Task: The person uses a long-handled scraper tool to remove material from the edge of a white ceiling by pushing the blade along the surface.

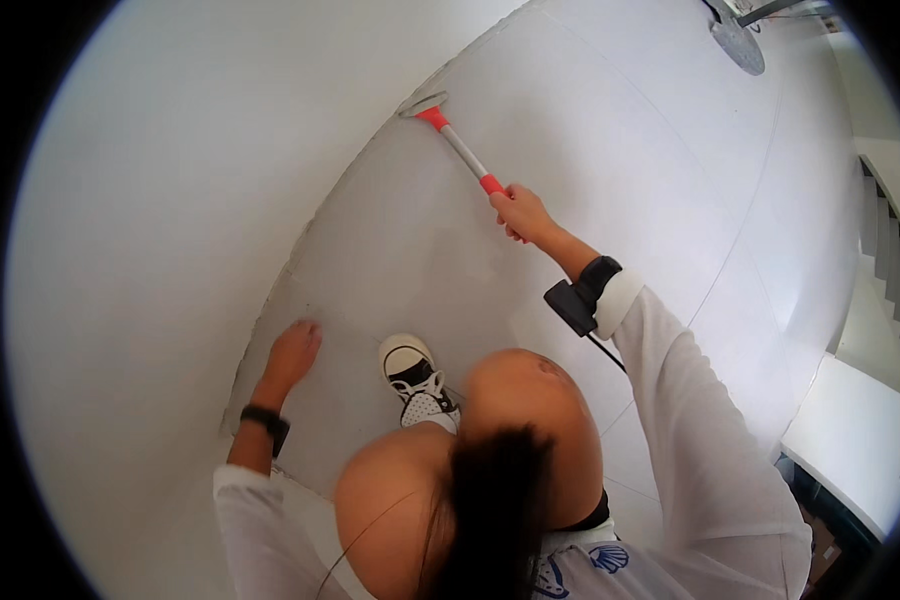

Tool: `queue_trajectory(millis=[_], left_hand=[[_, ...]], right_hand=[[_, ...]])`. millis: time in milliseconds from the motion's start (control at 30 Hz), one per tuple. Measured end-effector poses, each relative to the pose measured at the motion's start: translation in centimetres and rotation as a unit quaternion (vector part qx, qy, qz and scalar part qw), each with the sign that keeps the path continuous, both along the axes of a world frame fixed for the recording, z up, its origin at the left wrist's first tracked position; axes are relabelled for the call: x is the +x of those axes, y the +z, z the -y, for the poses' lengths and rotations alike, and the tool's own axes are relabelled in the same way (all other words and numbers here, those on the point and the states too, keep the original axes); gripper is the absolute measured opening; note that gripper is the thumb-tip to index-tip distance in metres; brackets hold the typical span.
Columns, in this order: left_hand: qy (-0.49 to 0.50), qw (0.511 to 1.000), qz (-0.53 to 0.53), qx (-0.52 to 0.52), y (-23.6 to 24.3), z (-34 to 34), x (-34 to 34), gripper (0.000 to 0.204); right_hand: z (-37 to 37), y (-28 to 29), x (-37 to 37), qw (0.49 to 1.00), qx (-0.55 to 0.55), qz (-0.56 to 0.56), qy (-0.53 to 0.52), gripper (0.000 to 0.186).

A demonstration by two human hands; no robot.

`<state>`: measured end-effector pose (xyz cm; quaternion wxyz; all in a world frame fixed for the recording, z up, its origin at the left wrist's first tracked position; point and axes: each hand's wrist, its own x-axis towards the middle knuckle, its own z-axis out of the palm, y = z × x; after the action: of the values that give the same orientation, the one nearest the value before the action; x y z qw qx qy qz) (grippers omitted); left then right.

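My right hand (523, 214) is wrapped round the red grip of a long-handled scraper (464, 152) with a grey metal shaft. Its wide head (425, 104) rests at the seam where the floor meets the white wall, ahead of me. Lower on the left, my left hand (295, 352) hangs just over the floor near the wall's foot. Its fingers are curled in, slightly blurred, and nothing shows in them.
I squat on the pale tiled floor (610, 180), a white and black sneaker (410, 366) below me. The white wall (170, 180) runs along my left. A round metal stand base (738, 48) is at the far right. Stairs (890, 260) and a white cabinet (855, 450) stand to the right.
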<state>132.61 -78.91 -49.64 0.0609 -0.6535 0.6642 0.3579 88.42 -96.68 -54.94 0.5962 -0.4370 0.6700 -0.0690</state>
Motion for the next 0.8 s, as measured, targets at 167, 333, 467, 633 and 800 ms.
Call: queue_trajectory(millis=[167, 333, 467, 633, 800], left_hand=[[-0.07, 0.988, -0.102, -0.092, -4.2, 7.1, -0.9, 0.026], [0.093, 0.965, -0.241, 0.031, -5.3, 15.1, -7.1, 0.039], [0.255, 0.874, -0.387, 0.144, -3.8, 17.9, -12.6, 0.053], [0.353, 0.778, -0.494, 0.164, -2.2, 20.4, -15.4, 0.062], [0.32, 0.813, -0.473, 0.111, 0.9, 21.8, -17.0, 0.061]], right_hand=[[-2.4, 3.1, 5.3, 0.999, -0.038, -0.016, -0.002, 0.041], [-2.5, 4.6, 6.3, 0.998, -0.031, 0.053, -0.033, 0.039], [-3.5, 7.0, 6.8, 0.992, -0.093, 0.078, -0.031, 0.031], [-4.0, 8.7, 8.5, 0.942, -0.297, -0.126, 0.089, 0.03], [-3.1, 10.5, 8.8, 0.916, -0.348, -0.137, 0.148, 0.049]])
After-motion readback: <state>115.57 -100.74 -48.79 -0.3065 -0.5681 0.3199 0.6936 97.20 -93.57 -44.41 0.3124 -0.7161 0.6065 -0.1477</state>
